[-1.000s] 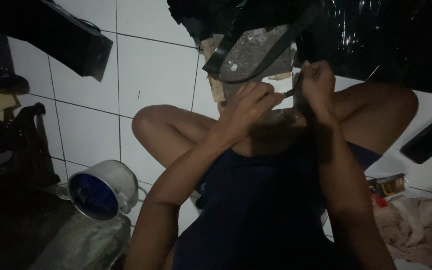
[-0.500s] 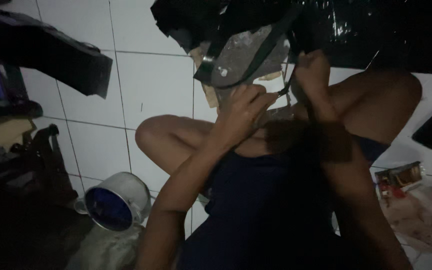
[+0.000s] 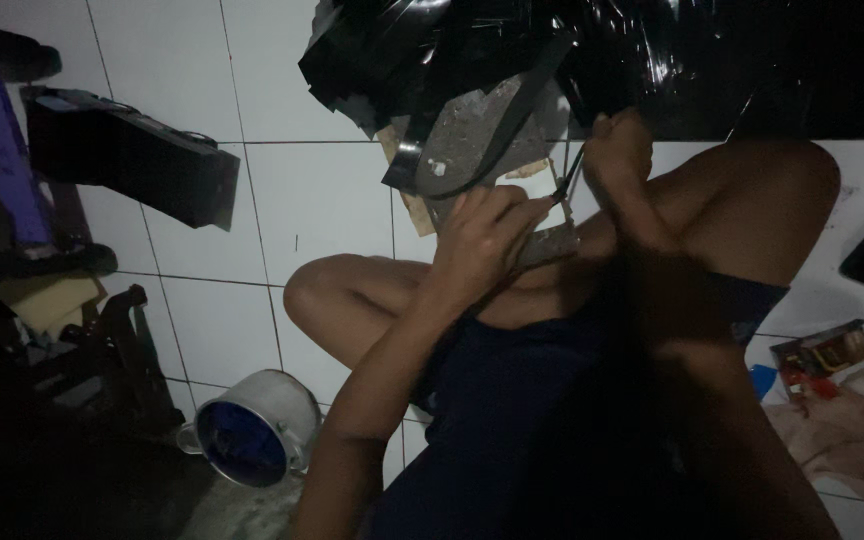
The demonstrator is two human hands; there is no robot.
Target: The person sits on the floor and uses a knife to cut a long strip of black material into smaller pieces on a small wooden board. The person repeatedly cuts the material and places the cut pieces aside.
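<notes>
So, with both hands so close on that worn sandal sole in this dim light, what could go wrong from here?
1. The right hand holds a thin dark tool very near the fingers of the left hand, so a slip could probably hurt them.
2. The grey worn sandal sole with the black strap rests only on the knees and may shift.
3. The scene is dark, so the working spot is hard to see.

Overturned metal pot (image 3: 252,432) with blue inside on white tiled floor (image 3: 322,200), black box (image 3: 127,160) beyond.
</notes>
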